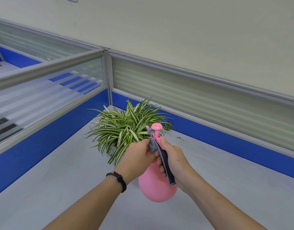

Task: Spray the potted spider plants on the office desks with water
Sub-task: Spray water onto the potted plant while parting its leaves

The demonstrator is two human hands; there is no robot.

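Spider plant (pixel 126 128) sits in the desk (pixel 60 188) corner against the blue partition (pixel 225 140), nothing blocking it. Pink spray bottle (pixel 157 188) held up just before the leaves; aim its nozzle (pixel 147 127) at the foliage. Left hand (pixel 138 156) grips the neck, right hand (pixel 173 156) wraps the handle, thumb on top.

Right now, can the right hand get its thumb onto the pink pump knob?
Probably yes. The right hand grips the gray handle of the pink spray bottle, thumb tip just below the pump knob; nothing sits between them.
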